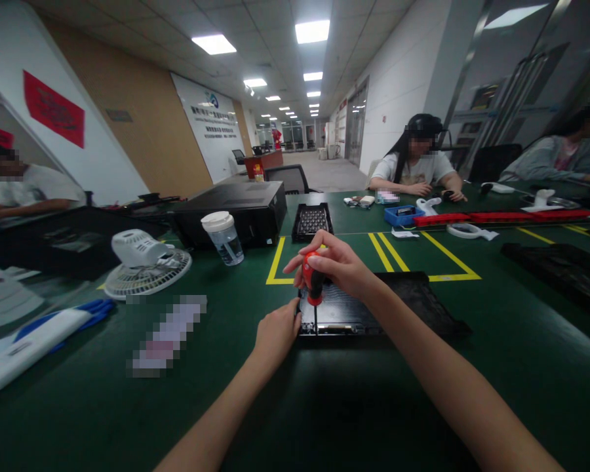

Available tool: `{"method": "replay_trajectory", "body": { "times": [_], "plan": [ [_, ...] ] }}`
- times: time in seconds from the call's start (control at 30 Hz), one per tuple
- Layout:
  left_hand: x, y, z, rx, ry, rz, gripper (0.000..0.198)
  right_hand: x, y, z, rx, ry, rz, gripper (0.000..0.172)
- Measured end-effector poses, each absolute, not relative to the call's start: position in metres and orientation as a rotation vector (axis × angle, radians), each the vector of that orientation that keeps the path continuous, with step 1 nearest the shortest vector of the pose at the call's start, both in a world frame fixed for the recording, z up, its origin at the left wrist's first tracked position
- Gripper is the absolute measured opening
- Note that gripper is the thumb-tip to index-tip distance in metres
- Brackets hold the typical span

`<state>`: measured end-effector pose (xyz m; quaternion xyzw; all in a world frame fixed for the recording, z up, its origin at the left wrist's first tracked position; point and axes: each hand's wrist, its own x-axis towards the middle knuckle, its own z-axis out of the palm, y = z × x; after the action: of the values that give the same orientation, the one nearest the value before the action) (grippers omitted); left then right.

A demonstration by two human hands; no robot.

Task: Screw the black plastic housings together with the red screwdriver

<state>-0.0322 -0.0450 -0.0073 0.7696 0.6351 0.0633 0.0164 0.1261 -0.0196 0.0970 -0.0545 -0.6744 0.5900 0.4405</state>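
My right hand [343, 263] is closed round the handle of a red-and-black screwdriver [315, 288], which points straight down. Its thin shaft meets the near left corner of a flat black panel [398, 301] lying on the green table. My left hand [276, 328] grips the left edge of that panel beside the shaft, its fingers partly hidden. A shiny metallic strip runs along the panel's near edge. Whether a screw sits under the tip is too small to tell.
Beyond the panel stands a black tray [313, 221] with a grid. To the left are a lidded cup [223, 239], a black computer case [240, 203] and a white fan [147, 265]. A blue box [403, 214] and a co-worker [417, 164] are at the far right.
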Motion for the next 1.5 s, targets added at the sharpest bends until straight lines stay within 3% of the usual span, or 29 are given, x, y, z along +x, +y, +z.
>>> {"method": "replay_trajectory", "body": {
  "times": [0.47, 0.9, 1.5],
  "plan": [
    [-0.029, -0.048, -0.001, 2.381, 2.006, 0.122, 0.037, 0.121, -0.027, 0.101, -0.294, -1.711, 1.26, 0.019],
    [-0.03, -0.046, -0.006, 2.405, 1.992, 0.171, 0.038, 0.118, -0.036, 0.103, -0.681, -1.764, 0.766, 0.021],
    [-0.029, -0.047, -0.002, 2.378, 2.0, 0.121, 0.037, 0.115, -0.041, 0.102, -0.843, -1.828, 0.287, 0.029]
  ]
}}
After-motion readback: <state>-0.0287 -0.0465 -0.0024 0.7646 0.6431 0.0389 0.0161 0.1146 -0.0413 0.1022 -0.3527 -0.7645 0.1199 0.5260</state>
